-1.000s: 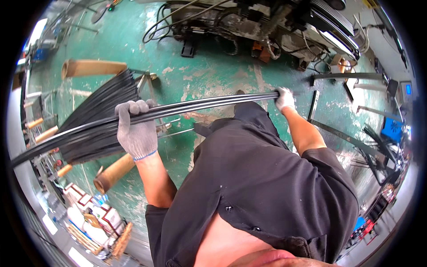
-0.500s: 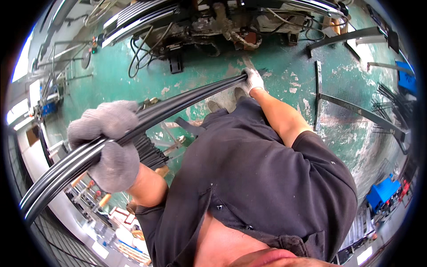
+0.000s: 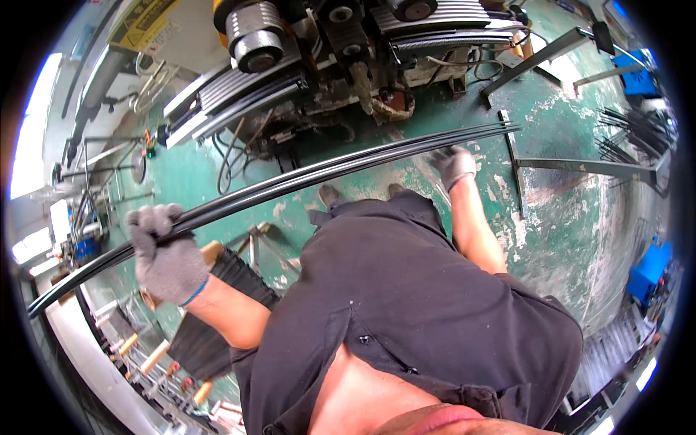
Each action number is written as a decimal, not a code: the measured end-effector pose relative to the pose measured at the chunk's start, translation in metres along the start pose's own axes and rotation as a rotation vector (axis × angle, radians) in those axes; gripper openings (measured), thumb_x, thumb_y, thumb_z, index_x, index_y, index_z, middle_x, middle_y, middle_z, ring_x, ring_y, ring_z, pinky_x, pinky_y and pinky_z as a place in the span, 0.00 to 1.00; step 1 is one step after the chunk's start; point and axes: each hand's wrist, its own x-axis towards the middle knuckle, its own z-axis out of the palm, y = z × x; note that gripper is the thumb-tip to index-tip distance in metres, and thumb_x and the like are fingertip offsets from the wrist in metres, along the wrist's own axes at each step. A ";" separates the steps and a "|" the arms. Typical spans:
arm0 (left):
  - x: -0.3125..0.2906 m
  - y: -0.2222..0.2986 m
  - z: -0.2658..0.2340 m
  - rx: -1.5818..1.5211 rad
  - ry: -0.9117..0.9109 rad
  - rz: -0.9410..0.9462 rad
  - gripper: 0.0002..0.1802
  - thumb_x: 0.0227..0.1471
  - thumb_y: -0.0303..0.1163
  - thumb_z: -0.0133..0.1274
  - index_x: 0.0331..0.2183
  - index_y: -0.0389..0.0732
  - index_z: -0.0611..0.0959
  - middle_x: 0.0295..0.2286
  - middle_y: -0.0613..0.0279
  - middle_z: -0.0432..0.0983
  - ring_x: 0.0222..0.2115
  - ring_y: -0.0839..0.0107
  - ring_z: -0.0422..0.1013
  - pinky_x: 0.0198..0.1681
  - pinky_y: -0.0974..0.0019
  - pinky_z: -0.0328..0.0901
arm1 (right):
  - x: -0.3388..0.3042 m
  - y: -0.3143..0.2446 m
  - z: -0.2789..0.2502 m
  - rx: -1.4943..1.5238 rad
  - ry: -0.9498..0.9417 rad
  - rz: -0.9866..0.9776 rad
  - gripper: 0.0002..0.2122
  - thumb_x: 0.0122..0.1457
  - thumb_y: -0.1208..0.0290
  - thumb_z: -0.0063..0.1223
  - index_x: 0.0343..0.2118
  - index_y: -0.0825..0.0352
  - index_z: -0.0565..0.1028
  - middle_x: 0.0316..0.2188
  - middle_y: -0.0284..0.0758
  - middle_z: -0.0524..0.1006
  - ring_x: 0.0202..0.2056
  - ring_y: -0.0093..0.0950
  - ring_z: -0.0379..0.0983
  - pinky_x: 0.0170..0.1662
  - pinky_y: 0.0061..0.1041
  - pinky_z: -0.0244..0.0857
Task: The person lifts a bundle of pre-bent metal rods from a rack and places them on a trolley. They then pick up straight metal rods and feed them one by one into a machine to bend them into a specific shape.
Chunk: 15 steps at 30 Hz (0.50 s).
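Observation:
A bundle of long, thin black bars (image 3: pixel 304 172) stretches across in front of my body, sloping up from the far left to the right. My left hand (image 3: pixel 172 264), in a grey knit glove, is closed round the bundle near its left part. My right hand (image 3: pixel 457 167), in a pale glove with darkened fingertips, is just below the bars toward their right end. Its fingers are loosely bent and not wrapped round them; whether the fingertips touch the bars is hard to see. The bars' right ends reach past this hand.
Ahead stands a machine with a ribbed metal roller (image 3: pixel 254 36) and stacked long profiles (image 3: pixel 246 94). To the right are a metal floor frame (image 3: pixel 580 167), a pile of black rods (image 3: pixel 634 138) and a blue machine (image 3: pixel 650 272). More black bars (image 3: pixel 217 319) lie at lower left.
The bundle has swung forward and its right ends have shifted right. My right hand has loosened from the bars and moved right and nearer. The left hand still grips them. The machine shows more fully.

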 end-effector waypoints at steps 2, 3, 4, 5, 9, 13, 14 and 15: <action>0.013 -0.002 -0.047 0.003 0.138 -0.020 0.09 0.64 0.30 0.56 0.42 0.36 0.77 0.32 0.64 0.68 0.33 0.66 0.64 0.54 0.53 0.60 | -0.061 0.004 0.051 0.331 -0.501 0.142 0.19 0.53 0.79 0.44 0.48 0.75 0.76 0.45 0.50 0.80 0.52 0.51 0.76 0.66 0.65 0.59; 0.025 -0.007 -0.068 -0.007 0.198 -0.045 0.09 0.64 0.30 0.56 0.42 0.35 0.77 0.34 0.62 0.70 0.35 0.64 0.67 0.57 0.51 0.60 | -0.056 0.008 0.062 0.420 -0.560 0.097 0.18 0.53 0.81 0.44 0.47 0.77 0.75 0.43 0.50 0.80 0.52 0.51 0.76 0.66 0.66 0.60; 0.039 -0.009 -0.086 -0.013 0.252 -0.069 0.09 0.64 0.30 0.56 0.42 0.35 0.77 0.35 0.61 0.73 0.36 0.62 0.69 0.61 0.49 0.61 | -0.052 0.013 0.076 0.513 -0.624 0.053 0.17 0.52 0.83 0.44 0.46 0.79 0.75 0.41 0.51 0.79 0.52 0.50 0.75 0.65 0.66 0.61; 0.048 -0.001 -0.105 -0.035 0.219 -0.092 0.09 0.64 0.30 0.56 0.42 0.35 0.77 0.36 0.60 0.74 0.37 0.61 0.70 0.63 0.47 0.60 | -0.068 0.017 0.096 0.531 -0.437 0.048 0.15 0.52 0.82 0.45 0.43 0.77 0.75 0.41 0.50 0.79 0.52 0.49 0.75 0.65 0.65 0.62; 0.092 0.048 -0.162 -0.117 0.109 -0.137 0.11 0.64 0.30 0.56 0.44 0.33 0.78 0.37 0.57 0.76 0.41 0.59 0.73 0.67 0.43 0.58 | -0.123 0.048 0.139 0.344 -0.539 -0.151 0.13 0.62 0.85 0.46 0.49 0.75 0.73 0.46 0.47 0.79 0.52 0.47 0.77 0.65 0.59 0.65; 0.127 0.086 -0.205 -0.079 -0.021 -0.113 0.14 0.64 0.31 0.56 0.47 0.32 0.78 0.43 0.52 0.78 0.49 0.55 0.74 0.69 0.41 0.58 | -0.191 0.073 0.195 0.148 -0.519 -0.312 0.10 0.66 0.83 0.52 0.49 0.76 0.75 0.47 0.45 0.81 0.52 0.42 0.78 0.63 0.44 0.71; 0.132 0.091 -0.210 -0.070 -0.051 -0.112 0.15 0.64 0.31 0.55 0.48 0.32 0.78 0.44 0.51 0.78 0.51 0.54 0.74 0.69 0.41 0.58 | -0.196 0.077 0.207 0.122 -0.496 -0.316 0.10 0.65 0.83 0.53 0.48 0.76 0.76 0.46 0.45 0.81 0.51 0.41 0.79 0.61 0.42 0.72; 0.139 0.094 -0.215 -0.109 -0.109 -0.121 0.15 0.65 0.33 0.55 0.47 0.32 0.78 0.45 0.50 0.79 0.52 0.53 0.74 0.70 0.42 0.58 | -0.195 0.082 0.217 0.138 -0.458 -0.385 0.09 0.64 0.83 0.56 0.46 0.76 0.78 0.43 0.44 0.82 0.47 0.40 0.80 0.55 0.40 0.76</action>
